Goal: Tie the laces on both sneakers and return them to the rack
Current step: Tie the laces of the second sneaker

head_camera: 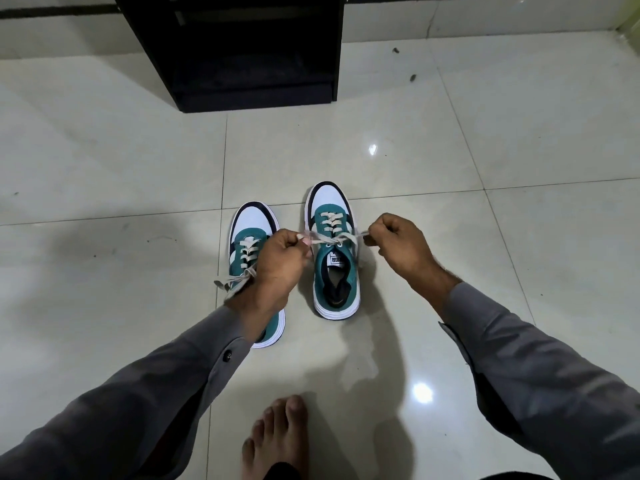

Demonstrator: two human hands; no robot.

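Observation:
Two teal, white and navy sneakers stand side by side on the tiled floor, toes pointing away from me. The right sneaker (335, 261) has its cream laces (332, 237) stretched sideways across the tongue. My left hand (282, 258) pinches one lace end, my right hand (398, 244) pinches the other, and both pull outward. The left sneaker (250, 237) lies partly under my left wrist, with a knotted lace (235, 280) hanging off its left side. The black rack (242, 50) stands ahead at the top centre.
Glossy pale floor tiles (104, 161) spread all around the shoes. My bare foot (277, 434) rests at the bottom centre. Small dark specks (412, 77) lie on the floor to the right of the rack.

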